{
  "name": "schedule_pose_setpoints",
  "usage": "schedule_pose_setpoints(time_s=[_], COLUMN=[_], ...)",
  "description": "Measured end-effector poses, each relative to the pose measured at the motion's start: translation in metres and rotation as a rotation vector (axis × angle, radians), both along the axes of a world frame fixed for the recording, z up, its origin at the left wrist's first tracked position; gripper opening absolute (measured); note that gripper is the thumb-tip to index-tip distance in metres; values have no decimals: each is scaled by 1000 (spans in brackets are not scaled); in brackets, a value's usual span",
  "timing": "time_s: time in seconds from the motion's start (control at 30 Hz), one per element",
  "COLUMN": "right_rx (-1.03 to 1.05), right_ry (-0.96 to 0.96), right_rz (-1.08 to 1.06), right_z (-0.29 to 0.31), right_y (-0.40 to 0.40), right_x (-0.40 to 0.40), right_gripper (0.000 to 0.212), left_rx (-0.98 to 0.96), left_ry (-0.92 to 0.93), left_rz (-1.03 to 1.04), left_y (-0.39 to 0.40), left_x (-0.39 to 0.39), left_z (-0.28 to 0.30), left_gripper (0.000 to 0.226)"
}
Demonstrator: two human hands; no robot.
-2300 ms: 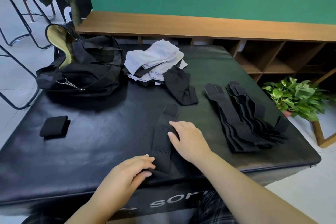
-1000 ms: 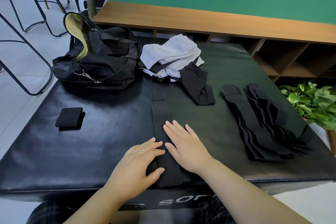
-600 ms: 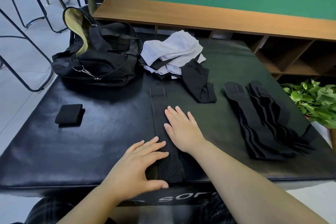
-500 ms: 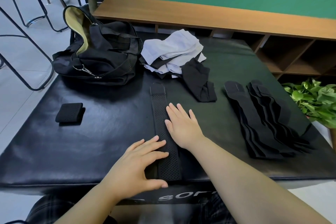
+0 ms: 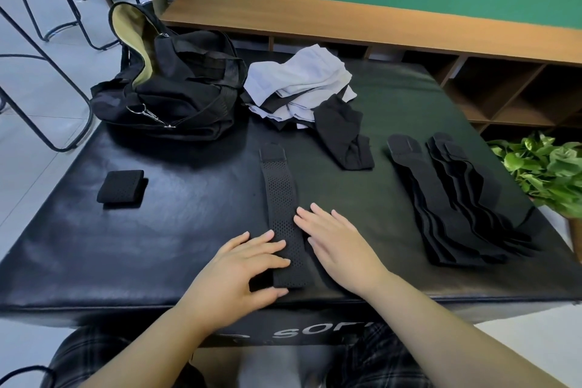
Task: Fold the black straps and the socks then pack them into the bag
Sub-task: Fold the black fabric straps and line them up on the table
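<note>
A long black perforated strap [image 5: 282, 205] lies straight on the black padded table, running away from me. My left hand [image 5: 242, 268] rests flat at its near end, fingers on the strap. My right hand [image 5: 337, 246] lies flat just right of the strap, fingertips touching its edge. A folded black strap [image 5: 121, 187] sits at the left. A pile of several black straps [image 5: 453, 201] lies at the right. White and black socks [image 5: 302, 85] are heaped at the back, one black sock [image 5: 343, 132] in front. The open black bag [image 5: 170, 94] stands back left.
The table's front edge [image 5: 189, 302] is right under my wrists. A wooden shelf unit [image 5: 472, 50] runs behind the table. A green potted plant [image 5: 548, 170] stands off the right edge. Metal chair legs [image 5: 47, 41] are on the floor at the left.
The strap was laid out straight and smoothed flat. My right hand slid up along it, then came back toward me and off to its right side. My left hand stayed at the near end.
</note>
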State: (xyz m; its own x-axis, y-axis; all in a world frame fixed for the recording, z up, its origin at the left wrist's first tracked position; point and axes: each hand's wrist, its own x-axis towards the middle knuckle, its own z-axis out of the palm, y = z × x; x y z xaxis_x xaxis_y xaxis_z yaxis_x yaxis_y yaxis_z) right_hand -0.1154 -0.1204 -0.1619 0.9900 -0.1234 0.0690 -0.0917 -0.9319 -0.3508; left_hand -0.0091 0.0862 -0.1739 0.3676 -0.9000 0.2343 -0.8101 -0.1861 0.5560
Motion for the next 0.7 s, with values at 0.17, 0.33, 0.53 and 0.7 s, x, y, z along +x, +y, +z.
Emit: schedule_pose_setpoints(time_s=[0.17,0.33,0.53,0.7], right_rx=[64,143,187,78], right_ry=[-89,-102,-152,-232], right_rz=[41,-26,-210,-168], right_z=[-4,2,0,-3], right_y=[9,17,25,25], right_x=[-17,-17,-13,-12], right_gripper=[43,49,47,30], left_rx=[-83,-39,-44,-20], left_ry=[126,329,289,167], left_rz=[173,354,433,341], left_y=[-7,-15,-19,-16], left_x=[-1,-7,-9,-3], left_z=[5,15,14,9], left_gripper=[32,29,34,27])
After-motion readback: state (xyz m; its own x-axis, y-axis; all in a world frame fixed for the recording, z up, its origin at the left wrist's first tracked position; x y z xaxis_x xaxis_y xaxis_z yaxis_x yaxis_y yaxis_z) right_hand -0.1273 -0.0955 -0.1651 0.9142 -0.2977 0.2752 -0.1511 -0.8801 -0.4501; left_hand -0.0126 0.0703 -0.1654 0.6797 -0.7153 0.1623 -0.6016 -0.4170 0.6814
